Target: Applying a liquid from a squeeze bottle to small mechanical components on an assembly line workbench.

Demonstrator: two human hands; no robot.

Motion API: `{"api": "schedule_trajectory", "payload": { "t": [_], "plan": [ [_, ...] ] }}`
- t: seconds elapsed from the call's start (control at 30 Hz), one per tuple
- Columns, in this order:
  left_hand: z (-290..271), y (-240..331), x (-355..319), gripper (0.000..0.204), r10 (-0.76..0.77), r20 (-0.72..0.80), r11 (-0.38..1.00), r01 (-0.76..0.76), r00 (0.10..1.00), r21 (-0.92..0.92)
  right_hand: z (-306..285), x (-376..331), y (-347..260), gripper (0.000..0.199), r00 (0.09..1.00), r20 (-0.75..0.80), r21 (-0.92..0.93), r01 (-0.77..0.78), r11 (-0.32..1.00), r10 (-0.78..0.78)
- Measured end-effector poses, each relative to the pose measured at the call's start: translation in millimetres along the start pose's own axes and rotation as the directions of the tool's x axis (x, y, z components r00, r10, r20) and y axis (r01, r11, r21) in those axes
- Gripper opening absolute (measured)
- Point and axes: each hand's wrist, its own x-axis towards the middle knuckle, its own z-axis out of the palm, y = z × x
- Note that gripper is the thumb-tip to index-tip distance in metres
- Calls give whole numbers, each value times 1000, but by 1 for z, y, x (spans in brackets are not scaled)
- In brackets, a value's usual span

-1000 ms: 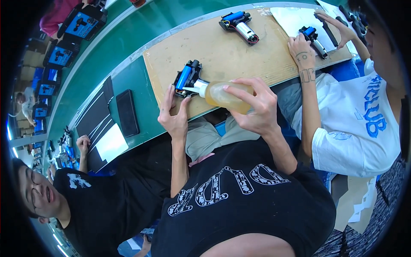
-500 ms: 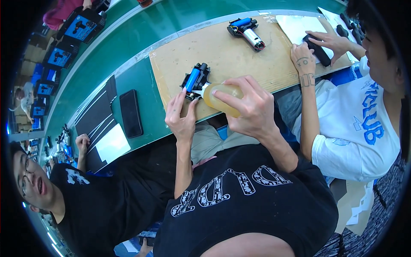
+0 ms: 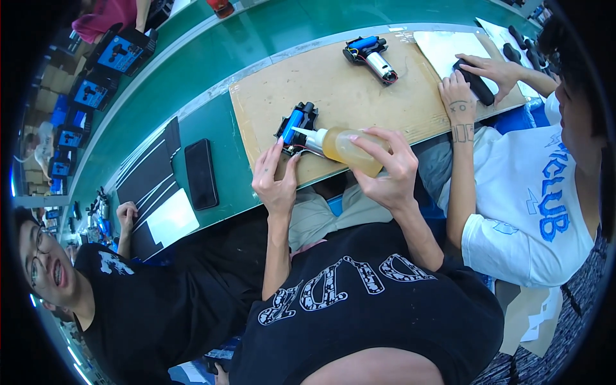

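Note:
My right hand [image 3: 393,170] is wrapped round a clear squeeze bottle [image 3: 346,146] of yellowish liquid. The bottle lies tilted, its white pointed nozzle [image 3: 310,134] reaching over a small motor assembly [image 3: 293,126]. That assembly has a black open housing, a blue cylinder and a silver motor partly hidden under the nozzle. With thumb and fingertips, my left hand [image 3: 276,183] grips the assembly's near end on the cardboard. Whether the nozzle tip touches the blue cylinder I cannot tell.
A second motor assembly [image 3: 373,58] lies farther back on the cardboard sheet [image 3: 263,90]. To the right, a co-worker's hands [image 3: 478,80] hold a black part [image 3: 475,82]. A black phone [image 3: 201,173] and dark strips [image 3: 149,163] lie left on the green table, beside another person's hand [image 3: 126,213].
My right hand has drawn the bottle slightly right, so its nozzle now shows over the assembly. My left hand stays on the assembly's near end.

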Motion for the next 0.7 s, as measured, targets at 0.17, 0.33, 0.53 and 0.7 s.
{"api": "schedule_trajectory", "payload": {
  "t": [0.17, 0.33, 0.53, 0.7],
  "plan": [
    [2, 2, 0, 47, -2, 2, 1000, 2, 1000, -24, 2, 5, -3, 58, 998, -23, -111, 63, 992, -66],
    [2, 6, -5, 47, 12, 7, 1000, -12, 1000, 27, 14, 5, 5, 58, 998, -66, -25, 21, 999, -22],
    [-2, 14, -7, 50, 200, -27, 956, -189, 979, 226, 9, -4, 0, 56, 941, -45, 356, -298, 886, 335],
    [2, 44, 6, 54, 458, 225, 856, -495, 860, 147, 6, -11, 13, 61, 843, 85, 656, -449, 607, 532]
  ]
}}
